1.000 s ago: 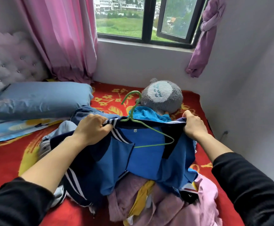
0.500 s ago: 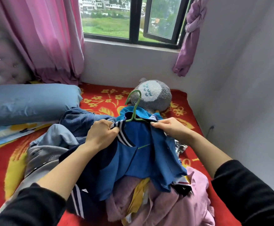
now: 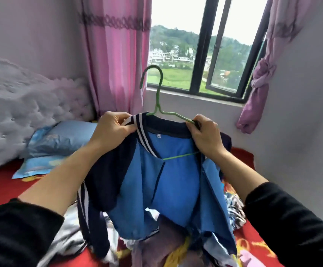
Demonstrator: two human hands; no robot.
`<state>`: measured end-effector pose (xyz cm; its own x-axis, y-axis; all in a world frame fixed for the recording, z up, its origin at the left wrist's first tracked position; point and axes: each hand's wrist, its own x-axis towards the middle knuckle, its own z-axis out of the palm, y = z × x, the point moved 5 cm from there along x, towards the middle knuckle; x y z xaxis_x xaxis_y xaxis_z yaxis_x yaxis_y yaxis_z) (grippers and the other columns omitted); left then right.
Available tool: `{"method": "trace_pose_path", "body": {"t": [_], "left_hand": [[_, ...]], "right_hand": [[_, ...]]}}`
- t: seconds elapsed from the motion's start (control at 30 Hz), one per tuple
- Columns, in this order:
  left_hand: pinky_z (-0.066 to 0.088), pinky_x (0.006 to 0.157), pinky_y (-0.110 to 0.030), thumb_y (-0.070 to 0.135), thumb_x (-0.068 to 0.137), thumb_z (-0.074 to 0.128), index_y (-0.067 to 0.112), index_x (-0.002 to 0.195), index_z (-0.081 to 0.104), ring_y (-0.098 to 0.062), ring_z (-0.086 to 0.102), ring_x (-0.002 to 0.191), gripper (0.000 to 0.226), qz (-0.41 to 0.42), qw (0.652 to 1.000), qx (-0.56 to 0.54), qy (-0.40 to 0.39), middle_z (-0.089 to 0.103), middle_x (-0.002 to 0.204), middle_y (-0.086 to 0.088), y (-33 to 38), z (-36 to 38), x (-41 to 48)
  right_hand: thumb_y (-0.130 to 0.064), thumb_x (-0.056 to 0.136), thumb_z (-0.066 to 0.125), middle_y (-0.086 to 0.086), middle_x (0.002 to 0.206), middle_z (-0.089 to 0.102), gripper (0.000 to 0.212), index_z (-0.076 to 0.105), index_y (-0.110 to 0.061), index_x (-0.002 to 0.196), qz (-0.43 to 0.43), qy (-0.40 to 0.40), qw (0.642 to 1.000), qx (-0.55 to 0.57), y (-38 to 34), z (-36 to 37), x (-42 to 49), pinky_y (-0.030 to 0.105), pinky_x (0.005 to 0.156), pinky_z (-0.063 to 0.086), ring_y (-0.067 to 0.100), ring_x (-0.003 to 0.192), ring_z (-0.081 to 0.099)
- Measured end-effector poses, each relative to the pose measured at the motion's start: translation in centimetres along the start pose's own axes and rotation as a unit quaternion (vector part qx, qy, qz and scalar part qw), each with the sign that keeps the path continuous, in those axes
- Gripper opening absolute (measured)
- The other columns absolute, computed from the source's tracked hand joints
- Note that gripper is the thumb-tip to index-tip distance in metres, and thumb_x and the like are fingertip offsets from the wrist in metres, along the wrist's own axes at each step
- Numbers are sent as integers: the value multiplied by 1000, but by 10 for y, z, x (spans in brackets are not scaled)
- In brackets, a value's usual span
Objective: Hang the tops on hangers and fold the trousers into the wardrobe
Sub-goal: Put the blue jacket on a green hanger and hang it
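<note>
Left hand: your left hand [image 3: 114, 128] pinches the striped collar [image 3: 137, 124] of the blue jacket [image 3: 176, 180], fingers curled round the fabric just left of the green hanger [image 3: 157, 95] neck.
Right hand: your right hand [image 3: 207, 135] is closed on the hanger's right shoulder end, with the dark collar band bunched under the fingers.
Hanger: held up between both hands, hook on top, its long axis running from one hand to the other. The bottom bar shows inside the open jacket.
Jacket: draped from the hanger, front open toward you and the hem sagging below. The left sleeve hangs down left of the hanger.
Relation that matters: the wire from the neck to your right hand lies bare above the collar, so that side looks unseated. The left side is covered.
Next move, as a judgement: your right hand is the nearer one, so draw the collar up over that bare wire.
Below the hanger: a pile of clothes [image 3: 156, 243] on the red bed [image 3: 3, 189].
Wardrobe: not in view, so you cannot tell which way to carry the jacket.
</note>
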<state>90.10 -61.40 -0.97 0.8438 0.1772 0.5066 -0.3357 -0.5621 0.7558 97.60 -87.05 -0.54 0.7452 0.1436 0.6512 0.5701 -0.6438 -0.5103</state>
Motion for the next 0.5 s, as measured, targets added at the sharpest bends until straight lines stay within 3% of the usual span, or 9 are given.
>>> {"method": "trace_pose_path", "body": {"t": [0.1,0.17,0.3,0.4,0.5], "left_hand": [[48,63,-26,31,77,73,38,82,71,-6,56,62,9,15,998,25,61,69,72,1,29,-45,-8],[52,66,-19,24,80,74,40,82,71,-1,61,65,16,35,992,9,121,72,73,10,49,-74,-22],[46,59,-7,19,83,72,27,89,74,10,57,60,10,76,969,19,236,67,65,26,95,-129,-53],[42,54,-11,23,82,73,34,70,71,5,49,54,17,80,949,71,298,60,55,22,124,-171,-77],[34,50,-17,25,81,74,28,51,62,-2,37,50,32,57,925,120,356,47,47,17,129,-213,-107]], "right_hand": [[-28,88,62,-2,63,49,26,57,-7,74,-38,-4,999,33,-42,-13,24,32,61,30,25,68,49],[-32,86,65,-1,59,47,32,57,-7,68,-84,-7,995,52,-75,-23,37,32,58,28,23,65,48],[-37,83,68,0,63,53,33,58,-9,68,-173,8,983,67,-139,-44,50,30,58,34,20,66,51],[-34,80,70,4,89,55,28,59,-8,84,-212,59,973,72,-177,-49,43,31,77,31,19,87,49],[-34,75,64,0,88,42,32,48,-10,88,-228,106,968,-2,-208,-41,25,32,74,28,20,81,41]]}}
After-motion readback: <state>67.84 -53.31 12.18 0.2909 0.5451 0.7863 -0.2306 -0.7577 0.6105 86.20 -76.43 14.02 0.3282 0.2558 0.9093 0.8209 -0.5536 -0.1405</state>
